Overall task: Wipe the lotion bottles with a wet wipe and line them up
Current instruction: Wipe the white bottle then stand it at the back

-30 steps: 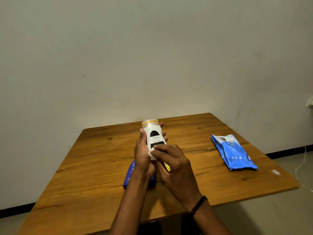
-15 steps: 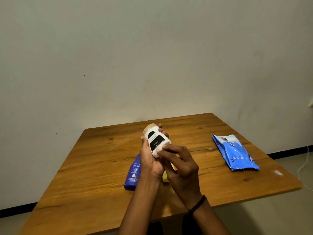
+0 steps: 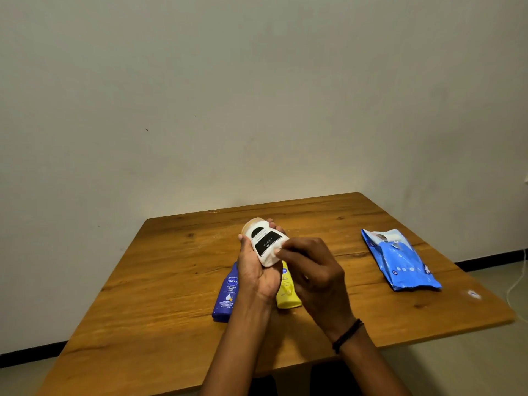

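My left hand (image 3: pixel 255 277) holds a white lotion bottle (image 3: pixel 264 241) with a black label and a pale orange cap, tilted with the cap pointing away from me, above the wooden table (image 3: pixel 160 295). My right hand (image 3: pixel 313 274) presses a white wet wipe (image 3: pixel 277 250) against the bottle's lower right side with its fingertips; most of the wipe is hidden. Under my hands a blue lotion bottle (image 3: pixel 227 295) and a yellow lotion bottle (image 3: pixel 287 292) lie flat on the table, side by side.
A blue pack of wet wipes (image 3: pixel 400 260) lies on the right part of the table. A small white sticker (image 3: pixel 473 294) sits near the right edge. The table stands against a plain wall, and a white cable (image 3: pixel 518 278) hangs at far right.
The white bottle has tipped from nearly upright to leaning away and to the left in my left hand. My right hand has shifted right, uncovering the yellow bottle and more of the blue one.
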